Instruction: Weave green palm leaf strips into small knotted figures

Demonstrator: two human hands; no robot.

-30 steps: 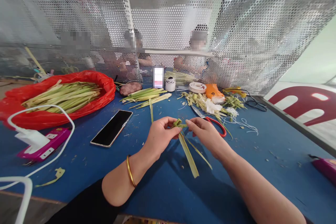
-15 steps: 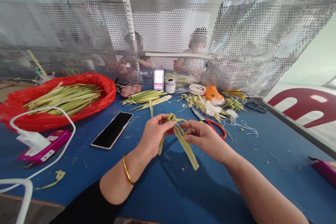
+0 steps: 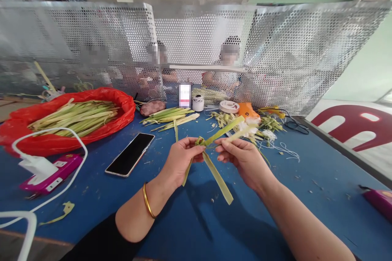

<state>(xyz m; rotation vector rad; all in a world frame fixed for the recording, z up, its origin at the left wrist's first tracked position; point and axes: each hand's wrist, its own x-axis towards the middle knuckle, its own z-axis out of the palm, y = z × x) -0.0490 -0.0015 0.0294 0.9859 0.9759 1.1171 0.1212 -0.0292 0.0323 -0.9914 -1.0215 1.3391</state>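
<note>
Several green leaf strips [image 3: 218, 177] cross at a small folded knot [image 3: 200, 141] over the middle of the blue table. My left hand [image 3: 183, 157] pinches the strips at that knot between thumb and fingers. Just to the right, my right hand [image 3: 240, 157] is closed on a pale leaf strip [image 3: 240, 132] that points up and right. Another green strip [image 3: 225, 130] rises beside it. Two ends hang down below the knot, and one sticks up behind my left hand. A gold bangle circles my left wrist.
A red plastic bag [image 3: 122, 110] of long leaves lies left, near a black phone [image 3: 130, 155] and a purple power strip [image 3: 50, 175]. Leaf scraps, white thread [image 3: 284, 149] and a tape roll [image 3: 229, 107] lie back right. Behind a perforated metal screen [image 3: 202, 28] sit other people.
My right hand has shifted slightly and now grips a pale strip. Two strips now stick out up and right from the knot. My left hand keeps its pinch.
</note>
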